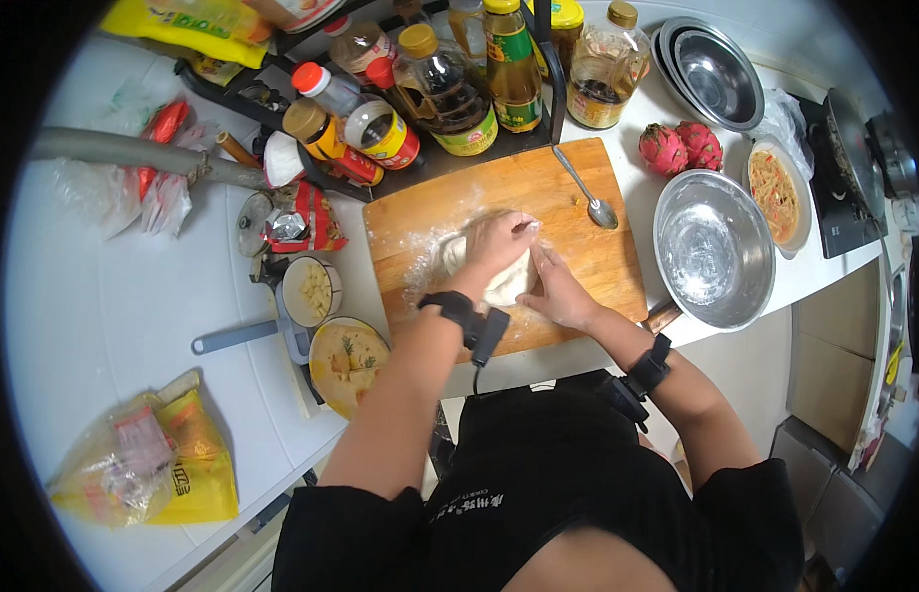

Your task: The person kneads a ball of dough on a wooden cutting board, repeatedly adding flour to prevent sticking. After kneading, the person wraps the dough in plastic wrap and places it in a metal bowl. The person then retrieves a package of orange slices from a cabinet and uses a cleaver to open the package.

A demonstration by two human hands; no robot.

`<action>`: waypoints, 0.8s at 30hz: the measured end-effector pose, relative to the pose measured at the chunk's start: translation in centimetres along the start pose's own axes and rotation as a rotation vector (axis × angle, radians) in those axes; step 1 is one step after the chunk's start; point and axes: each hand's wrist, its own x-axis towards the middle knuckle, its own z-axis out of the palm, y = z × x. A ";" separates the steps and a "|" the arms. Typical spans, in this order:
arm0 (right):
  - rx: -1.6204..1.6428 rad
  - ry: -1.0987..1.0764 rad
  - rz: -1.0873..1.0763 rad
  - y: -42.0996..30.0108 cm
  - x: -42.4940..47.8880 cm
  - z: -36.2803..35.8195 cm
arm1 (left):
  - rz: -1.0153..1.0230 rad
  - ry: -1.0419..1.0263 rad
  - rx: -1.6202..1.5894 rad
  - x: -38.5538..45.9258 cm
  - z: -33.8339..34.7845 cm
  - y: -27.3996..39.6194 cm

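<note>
A pale lump of wheat dough (510, 288) lies on a floured wooden cutting board (593, 177). My left hand (502, 238) is over the dough's far part, its fingers curled in around the edge and partly hidden. Against the dough's right side rests my right hand (562, 291), with its thumb spread from the fingers. The two hands nearly meet at the fingertips. Loose flour is scattered on the board left of the dough. Toward the board's far right corner lies a metal spoon (587, 189).
Bottles (452, 96) crowd a black rack (554, 96) behind the board. A steel bowl (715, 248), dragon fruits (663, 150) and a noodle dish (774, 192) stand right. A small bowl of pale pieces (311, 291) and a yellow-rimmed plate (348, 362) sit left. A wooden handle (662, 318) sticks out beside the board.
</note>
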 end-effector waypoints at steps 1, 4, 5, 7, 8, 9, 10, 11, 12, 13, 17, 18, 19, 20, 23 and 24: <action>0.033 -0.029 0.014 -0.6 -0.1 -0.2 | -0.086 -0.121 -0.258 0.0 -1.5 1.5; 0.231 -0.295 0.196 -0.8 -1.2 0.0 | -0.036 0.070 0.047 -2.1 -6.3 0.7; 0.167 -0.345 0.260 -1.1 -1.4 -0.1 | 0.039 0.194 0.450 -2.8 -7.3 0.3; 0.023 -0.280 0.290 -2.2 -0.1 0.0 | -0.181 0.139 0.495 -4.6 -7.0 -1.6; -0.003 -0.178 0.232 -1.1 0.3 1.2 | -0.283 0.107 0.517 -5.1 -6.6 -2.3; -0.023 -0.077 0.174 -0.5 1.0 2.2 | -0.366 0.095 0.360 -5.5 -6.6 -1.4; 0.071 -0.099 0.137 -1.7 1.6 2.2 | -0.456 0.086 0.201 -6.3 -6.7 0.4; 0.051 -0.131 0.091 -1.6 1.8 2.5 | -0.541 0.072 0.040 -6.7 -6.8 2.2; 0.031 -0.167 0.047 -1.4 2.0 2.9 | -0.659 -0.059 0.092 -6.6 -6.9 3.7; 0.012 -0.207 -0.002 -1.3 2.1 3.3 | -0.500 0.061 0.199 -7.1 -5.8 4.0; 0.052 -0.051 -0.220 0.1 0.8 4.6 | 0.061 0.470 0.435 -10.7 0.6 1.9; 0.092 -0.010 -0.254 0.6 0.1 4.2 | 0.186 0.562 0.437 -10.6 1.6 0.4; 0.126 0.029 -0.302 0.7 -0.1 3.5 | 0.168 0.513 0.479 -9.9 1.6 -0.4; 0.219 -0.025 -0.242 0.7 -0.9 2.6 | 0.150 0.462 0.520 -9.1 1.5 -1.2; 0.092 0.065 0.003 1.8 -0.6 2.8 | 0.171 0.477 0.541 -5.9 1.2 -1.3; 0.096 0.110 -0.009 1.2 0.2 2.8 | 0.093 0.436 0.496 -5.3 1.0 -1.1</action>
